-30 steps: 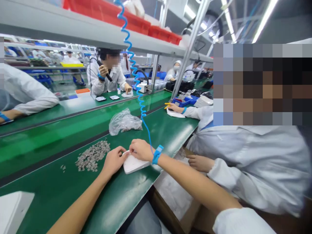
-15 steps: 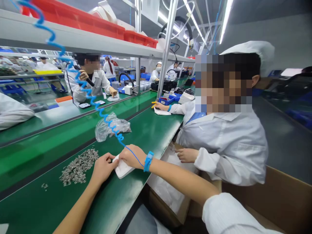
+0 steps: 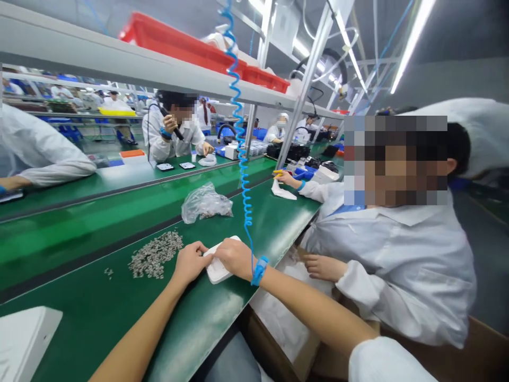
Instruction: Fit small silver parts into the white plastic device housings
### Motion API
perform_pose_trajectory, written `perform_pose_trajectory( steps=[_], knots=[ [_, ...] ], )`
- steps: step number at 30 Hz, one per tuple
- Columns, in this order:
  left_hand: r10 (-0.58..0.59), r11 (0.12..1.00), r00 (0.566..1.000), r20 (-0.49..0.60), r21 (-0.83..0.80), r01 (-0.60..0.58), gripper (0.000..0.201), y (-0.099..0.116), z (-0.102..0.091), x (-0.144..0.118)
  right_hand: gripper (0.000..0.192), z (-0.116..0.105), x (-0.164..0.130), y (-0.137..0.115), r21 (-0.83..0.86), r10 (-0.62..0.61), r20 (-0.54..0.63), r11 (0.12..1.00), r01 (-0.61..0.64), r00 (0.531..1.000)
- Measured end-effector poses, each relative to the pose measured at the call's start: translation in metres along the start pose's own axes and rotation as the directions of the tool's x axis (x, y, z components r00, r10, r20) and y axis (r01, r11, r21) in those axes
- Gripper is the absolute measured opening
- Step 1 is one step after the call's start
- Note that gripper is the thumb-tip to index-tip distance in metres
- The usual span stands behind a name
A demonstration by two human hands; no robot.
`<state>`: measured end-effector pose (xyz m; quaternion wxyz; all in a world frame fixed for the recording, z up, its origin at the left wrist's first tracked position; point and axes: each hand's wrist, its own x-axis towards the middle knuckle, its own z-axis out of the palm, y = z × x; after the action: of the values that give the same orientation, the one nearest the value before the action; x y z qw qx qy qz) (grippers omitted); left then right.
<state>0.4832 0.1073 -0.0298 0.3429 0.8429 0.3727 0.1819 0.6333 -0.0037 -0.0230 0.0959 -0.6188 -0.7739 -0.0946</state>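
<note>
A flat white plastic part (image 3: 217, 270) lies on the green bench mat (image 3: 99, 307), with both my hands on it. My left hand (image 3: 190, 262) grips its left edge with curled fingers. My right hand (image 3: 235, 256) covers its right side and presses on it; a blue wrist strap (image 3: 259, 270) on that wrist runs up into a coiled blue cord (image 3: 240, 143). A pile of small grey metal pieces (image 3: 156, 254) sits just left of my left hand.
A clear plastic bag (image 3: 205, 202) of small parts lies behind the white part. A co-worker in a white coat (image 3: 393, 265) sits close on my right, one hand (image 3: 320, 266) at the bench edge. A white box corner (image 3: 22, 339) is at bottom left. Other workers sit across the belt.
The view has swung back to the left and the co-worker now sits nearer the right edge. Both my hands stay on the white part, which has turned slightly.
</note>
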Motion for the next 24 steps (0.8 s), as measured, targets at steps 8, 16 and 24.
perform_pose_trajectory(
  steps=[8, 16, 24],
  knots=[
    [-0.002, 1.0, 1.0, -0.03, 0.01, 0.003, 0.015, 0.005, 0.0, -0.003, 0.015, -0.01, 0.004, 0.003, 0.082, 0.017, -0.019, 0.997, -0.016, 1.0],
    [0.018, 0.996, 1.0, -0.016, 0.089, -0.017, 0.018, 0.011, -0.002, -0.01, 0.029, -0.021, 0.02, 0.021, 0.226, 0.193, 0.122, 0.95, -0.216, 0.974],
    [0.07, 0.975, 0.996, -0.06, 0.213, -0.056, 0.023, 0.012, 0.004, -0.012, 0.032, -0.017, 0.018, 0.021, 0.261, 0.186, 0.105, 0.943, -0.207, 0.977]
  ],
)
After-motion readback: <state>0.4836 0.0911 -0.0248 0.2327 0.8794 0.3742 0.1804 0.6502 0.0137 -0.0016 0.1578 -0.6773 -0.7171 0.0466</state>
